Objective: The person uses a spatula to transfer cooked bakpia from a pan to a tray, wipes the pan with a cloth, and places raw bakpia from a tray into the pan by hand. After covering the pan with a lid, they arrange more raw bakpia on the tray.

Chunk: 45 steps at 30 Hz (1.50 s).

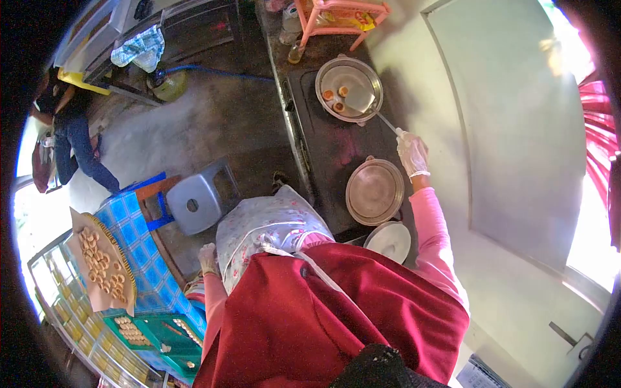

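Note:
My right hand [413, 152], in a thin clear glove, is closed around the handle of a long-handled metal cooking utensil [387, 121]. The utensil reaches into a round two-handled pan [321, 97] on the dark stovetop; its head is hard to make out against the pale glare inside. Three small browned pieces of food [339, 98] lie in that pan, left of the glare. My left hand [208, 258], also gloved, hangs low beside the floral apron [272, 223]. Its fingers are too small and blurred to tell whether they are apart or closed.
Nearer me stand a second pan [375, 193] and a white lid or plate [390, 242]. A pink rack [336, 26] sits behind the stove. Leftward are a grey stool [197, 202], a blue-checked table [132, 223], a tray of small round pieces [100, 262], a green board [165, 339], and another person [77, 139].

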Available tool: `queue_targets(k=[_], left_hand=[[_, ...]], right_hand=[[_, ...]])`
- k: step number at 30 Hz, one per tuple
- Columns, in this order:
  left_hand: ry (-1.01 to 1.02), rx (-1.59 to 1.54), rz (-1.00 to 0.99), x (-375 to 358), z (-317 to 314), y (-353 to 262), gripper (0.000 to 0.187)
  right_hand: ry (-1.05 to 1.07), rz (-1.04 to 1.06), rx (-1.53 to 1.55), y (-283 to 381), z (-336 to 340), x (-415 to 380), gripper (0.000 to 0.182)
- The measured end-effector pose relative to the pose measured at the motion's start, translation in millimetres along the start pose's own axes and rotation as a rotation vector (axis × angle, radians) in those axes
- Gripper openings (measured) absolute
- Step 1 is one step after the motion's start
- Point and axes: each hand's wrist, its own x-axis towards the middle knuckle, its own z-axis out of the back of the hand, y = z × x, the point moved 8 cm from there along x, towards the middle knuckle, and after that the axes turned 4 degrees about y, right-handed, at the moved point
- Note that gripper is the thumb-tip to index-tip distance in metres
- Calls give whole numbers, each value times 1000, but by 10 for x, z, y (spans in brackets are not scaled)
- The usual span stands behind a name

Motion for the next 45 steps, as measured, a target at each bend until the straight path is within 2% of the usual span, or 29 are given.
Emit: queue_targets(k=[3, 5, 7, 9, 11, 13, 18, 22, 25, 28, 31, 34, 40, 45], left_hand=[[-39, -46, -18, -30, -43, 2, 11], [-14, -2, 33, -81, 5, -41, 12], [41, 65, 60, -88, 27, -78, 14], [98, 104, 69, -98, 79, -146, 16], [162, 117, 59, -127, 125, -223, 19], [142, 88, 77, -103, 31, -145, 20], [143, 36, 68, -53, -33, -101, 21], [99, 92, 49, -69, 0, -115, 18], [114, 105, 71, -29, -82, -67, 15], [116, 80, 74, -52, -75, -98, 13], [93, 75, 69, -73, -95, -115, 13], [63, 23, 67, -114, -92, -58, 15], [85, 66, 84, -200, 80, -222, 24], [97, 80, 114, -160, -33, -98, 25]], right_hand=[[-76, 190, -141, -185, -50, 61, 22], [-31, 151, -132, -45, -69, -19, 22], [92, -10, -120, 488, 38, -223, 21], [42, -47, 27, 343, -3, -250, 20], [17, -19, -2, 239, -28, -265, 21], [24, 79, -204, 279, -53, -246, 21], [13, 122, -310, 420, -33, -289, 19], [-28, 335, -388, 453, -34, -308, 23], [5, 281, -358, 419, -48, -308, 21], [19, 303, -492, 546, -115, -336, 26], [-43, 449, -720, 803, -146, -394, 33], [14, 392, -722, 764, -154, -408, 40], [-11, 439, -706, 786, -75, -466, 47], [-40, 402, -825, 955, -1, -594, 32]])
